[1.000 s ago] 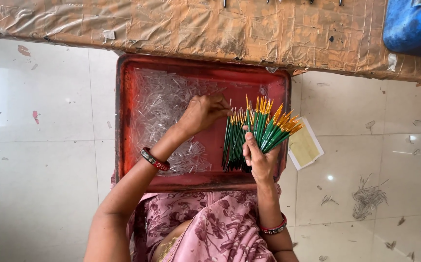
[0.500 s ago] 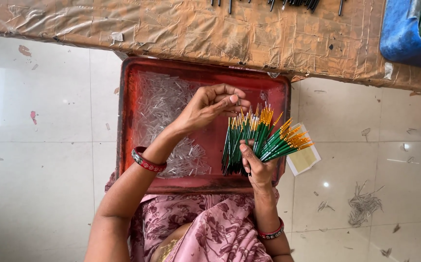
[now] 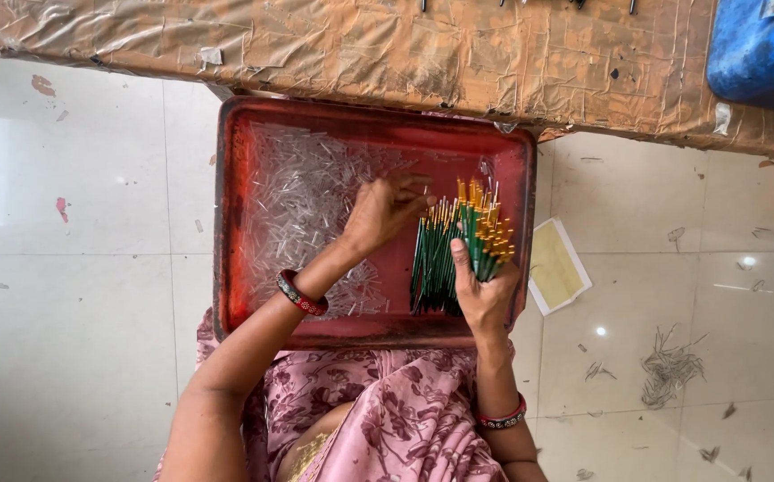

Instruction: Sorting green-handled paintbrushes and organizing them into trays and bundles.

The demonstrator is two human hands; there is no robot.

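A heap of clear little tubes [image 3: 302, 210] covers the left of the red tray [image 3: 226, 268]. The left hand [image 3: 385, 212], fingers pinched together, reaches over it toward the brushes; whether it holds a tube cannot be told. The right hand [image 3: 485, 290] clasps a bundle of green-handled brushes [image 3: 454, 250], tips up; capping looks largely unfinished.

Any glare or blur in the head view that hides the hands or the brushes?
Head view: glare spots only on the floor tiles, away from the work; left hand slightly soft; right hand and bundle of green paint brushes sharp; red tray evenly lit.
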